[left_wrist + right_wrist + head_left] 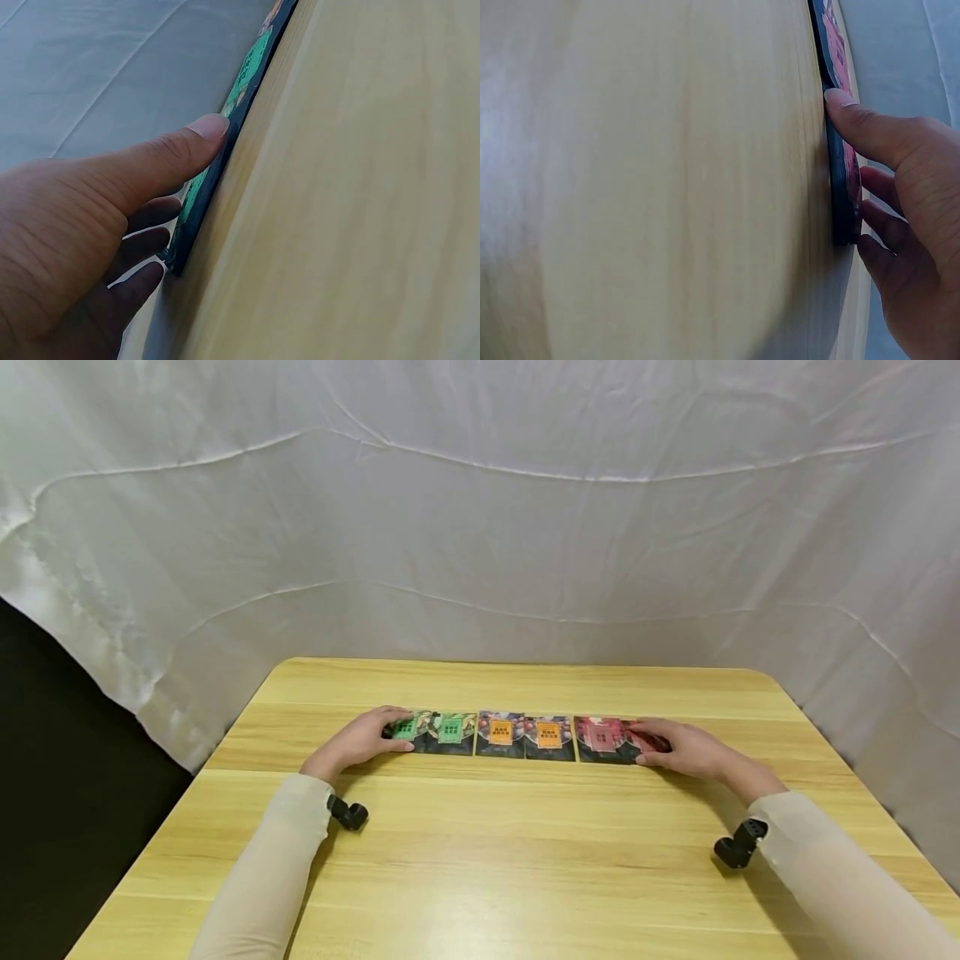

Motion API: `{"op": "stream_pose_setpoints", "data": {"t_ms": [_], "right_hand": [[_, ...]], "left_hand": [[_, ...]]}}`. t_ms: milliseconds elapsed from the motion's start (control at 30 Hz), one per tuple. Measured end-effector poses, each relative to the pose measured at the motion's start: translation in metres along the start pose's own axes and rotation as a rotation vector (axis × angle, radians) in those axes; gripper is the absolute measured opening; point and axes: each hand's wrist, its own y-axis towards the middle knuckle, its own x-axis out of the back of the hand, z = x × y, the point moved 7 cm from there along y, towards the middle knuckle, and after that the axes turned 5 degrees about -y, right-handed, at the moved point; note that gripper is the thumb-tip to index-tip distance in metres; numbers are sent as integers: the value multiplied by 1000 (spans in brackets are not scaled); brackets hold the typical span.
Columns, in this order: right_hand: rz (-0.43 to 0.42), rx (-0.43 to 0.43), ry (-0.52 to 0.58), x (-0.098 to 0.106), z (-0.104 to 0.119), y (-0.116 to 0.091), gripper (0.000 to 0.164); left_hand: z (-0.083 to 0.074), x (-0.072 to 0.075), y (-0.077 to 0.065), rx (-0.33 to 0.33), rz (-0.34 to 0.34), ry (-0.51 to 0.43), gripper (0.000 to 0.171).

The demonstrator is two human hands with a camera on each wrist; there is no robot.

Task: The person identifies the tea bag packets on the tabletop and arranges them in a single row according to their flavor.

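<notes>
A row of flat dark sachets lies across the table. Two have green labels, the outer green sachet (pixel 406 728) partly under my left hand (pixel 365 735) and the inner green sachet (pixel 452 732) beside it. Orange labels mark the left middle sachet (pixel 500 733) and the right middle sachet (pixel 549 737). At the right end, the outer red sachet (pixel 647 742) overlaps the inner red sachet (pixel 600 738). My left hand holds the outer green sachet by its edges, thumb on the near edge. My right hand (pixel 690 748) likewise grips the outer red sachet, whose far corner is hidden.
The light wooden table (pixel 480 843) has rounded back corners. Behind it hangs a pale grey cloth (pixel 525 543), close to the back edge. A black area (pixel 75 777) lies left of the table. Each wrist carries a small black camera (pixel 350 813).
</notes>
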Motion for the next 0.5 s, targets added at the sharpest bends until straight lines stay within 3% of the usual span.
{"op": "stream_pose_setpoints", "data": {"t_ms": [500], "right_hand": [[-37,31,-21,6,1,-2,66]], "left_hand": [[-7,8,0,-24,-29,-8,68]]}}
